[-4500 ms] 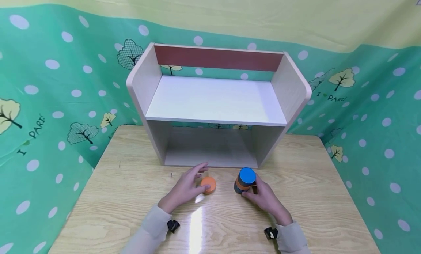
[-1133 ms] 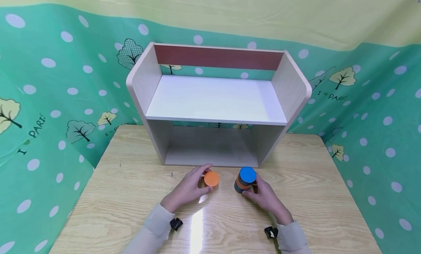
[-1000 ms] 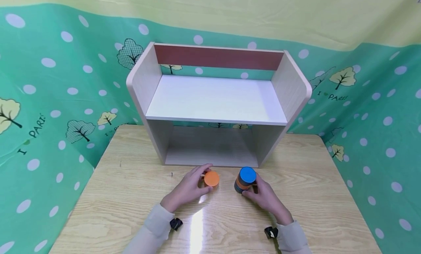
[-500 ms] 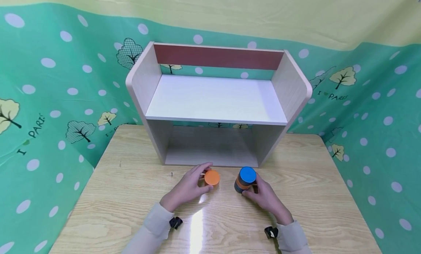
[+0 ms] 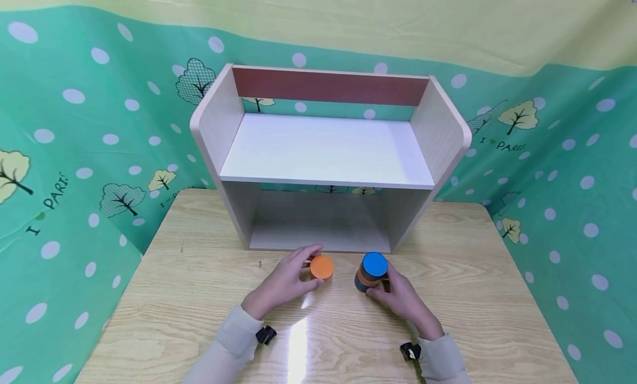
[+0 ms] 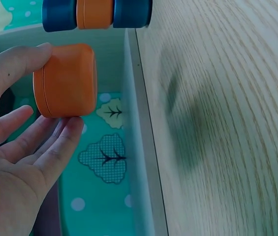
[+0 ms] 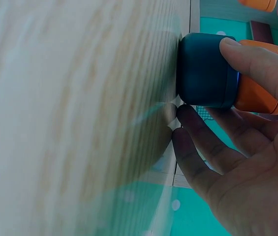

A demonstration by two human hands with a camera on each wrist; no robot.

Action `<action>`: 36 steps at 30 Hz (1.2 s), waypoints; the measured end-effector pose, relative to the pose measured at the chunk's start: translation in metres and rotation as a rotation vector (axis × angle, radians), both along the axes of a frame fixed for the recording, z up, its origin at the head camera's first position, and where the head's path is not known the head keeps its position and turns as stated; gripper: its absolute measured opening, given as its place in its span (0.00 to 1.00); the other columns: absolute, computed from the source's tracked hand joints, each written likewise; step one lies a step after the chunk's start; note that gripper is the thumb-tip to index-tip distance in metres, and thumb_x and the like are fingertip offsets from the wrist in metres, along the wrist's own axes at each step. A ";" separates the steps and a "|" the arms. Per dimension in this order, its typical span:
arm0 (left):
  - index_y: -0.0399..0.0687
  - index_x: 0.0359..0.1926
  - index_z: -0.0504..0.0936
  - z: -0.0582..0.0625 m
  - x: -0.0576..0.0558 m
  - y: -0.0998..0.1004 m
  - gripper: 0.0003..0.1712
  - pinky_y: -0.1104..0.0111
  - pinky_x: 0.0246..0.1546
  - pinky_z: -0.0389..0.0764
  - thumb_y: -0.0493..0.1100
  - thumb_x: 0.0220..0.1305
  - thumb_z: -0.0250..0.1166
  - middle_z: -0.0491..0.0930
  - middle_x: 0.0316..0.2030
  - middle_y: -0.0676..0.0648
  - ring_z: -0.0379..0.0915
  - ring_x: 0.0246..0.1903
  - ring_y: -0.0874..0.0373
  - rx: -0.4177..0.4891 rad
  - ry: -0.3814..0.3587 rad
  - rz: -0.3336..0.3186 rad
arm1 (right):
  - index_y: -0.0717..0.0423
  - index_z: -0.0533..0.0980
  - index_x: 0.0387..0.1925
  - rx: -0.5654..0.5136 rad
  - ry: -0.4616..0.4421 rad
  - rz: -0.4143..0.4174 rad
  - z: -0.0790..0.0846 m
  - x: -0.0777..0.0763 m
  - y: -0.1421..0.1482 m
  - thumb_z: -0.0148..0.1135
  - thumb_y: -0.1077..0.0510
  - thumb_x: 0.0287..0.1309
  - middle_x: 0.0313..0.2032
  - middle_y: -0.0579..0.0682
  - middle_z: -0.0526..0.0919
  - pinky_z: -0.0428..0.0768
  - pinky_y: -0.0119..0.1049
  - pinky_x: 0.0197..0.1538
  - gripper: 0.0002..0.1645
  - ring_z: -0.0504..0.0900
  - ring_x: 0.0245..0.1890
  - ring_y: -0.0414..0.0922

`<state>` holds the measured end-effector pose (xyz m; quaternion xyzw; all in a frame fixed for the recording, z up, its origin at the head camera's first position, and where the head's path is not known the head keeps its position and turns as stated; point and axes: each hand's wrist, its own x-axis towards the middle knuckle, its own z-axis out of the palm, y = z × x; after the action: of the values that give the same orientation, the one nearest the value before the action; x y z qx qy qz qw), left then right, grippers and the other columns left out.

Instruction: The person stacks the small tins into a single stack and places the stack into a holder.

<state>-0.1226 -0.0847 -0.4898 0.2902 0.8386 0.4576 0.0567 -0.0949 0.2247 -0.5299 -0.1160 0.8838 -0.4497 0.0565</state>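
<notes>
My left hand [image 5: 283, 282] pinches a small round orange tin [image 5: 321, 268] between thumb and fingers. In the left wrist view a visible seam runs round this tin [image 6: 70, 81], and a gap separates it from the tabletop. To the right stands an upright stack of three similar tins: a blue tin [image 5: 375, 264] on top, an orange tin [image 5: 367, 279] in the middle and a dark blue tin [image 7: 207, 71] at the bottom, on the table. My right hand [image 5: 400, 298] grips the stack low down, its thumb against the bottom tin; the far fingers are partly hidden in the head view.
Behind both hands a two-level wooden shelf [image 5: 325, 152] stands on the wooden table [image 5: 164, 295], its front edge close to the tins. Green dotted cloth [image 5: 99, 152] hangs behind and at both sides. A bright light reflection lies on the tabletop between the forearms.
The orange tin has risen off the table in my left hand and shifted slightly right and toward the shelf. My right hand and the stack have stayed in place.
</notes>
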 end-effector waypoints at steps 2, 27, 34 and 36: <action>0.44 0.72 0.65 0.000 0.000 0.000 0.43 0.61 0.57 0.78 0.40 0.59 0.75 0.73 0.62 0.44 0.74 0.58 0.55 -0.002 0.005 0.000 | 0.57 0.67 0.64 0.002 -0.002 -0.004 0.000 0.000 0.000 0.74 0.66 0.54 0.56 0.55 0.80 0.78 0.55 0.57 0.38 0.79 0.54 0.54; 0.45 0.71 0.67 0.010 0.000 0.004 0.41 0.60 0.55 0.80 0.43 0.60 0.75 0.73 0.62 0.43 0.75 0.56 0.56 0.001 0.062 -0.022 | 0.57 0.67 0.64 0.020 -0.015 -0.023 0.001 0.000 -0.002 0.75 0.65 0.54 0.56 0.55 0.80 0.78 0.56 0.57 0.37 0.79 0.54 0.55; 0.41 0.71 0.66 0.014 0.000 0.005 0.42 0.62 0.54 0.80 0.43 0.59 0.76 0.73 0.61 0.46 0.76 0.55 0.56 -0.004 0.083 -0.017 | 0.57 0.67 0.64 0.019 -0.015 -0.024 0.001 0.000 -0.002 0.74 0.65 0.54 0.56 0.55 0.80 0.77 0.56 0.58 0.38 0.79 0.54 0.54; 0.42 0.71 0.66 0.015 0.000 0.006 0.42 0.62 0.54 0.80 0.43 0.59 0.76 0.73 0.61 0.47 0.76 0.55 0.57 -0.004 0.083 -0.016 | 0.58 0.67 0.64 0.017 -0.016 -0.022 0.001 0.000 -0.001 0.74 0.65 0.54 0.56 0.55 0.79 0.77 0.56 0.58 0.38 0.79 0.54 0.55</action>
<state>-0.1224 -0.0791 -0.4749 0.3156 0.8389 0.4428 0.0260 -0.0948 0.2232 -0.5293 -0.1020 0.8884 -0.4436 0.0595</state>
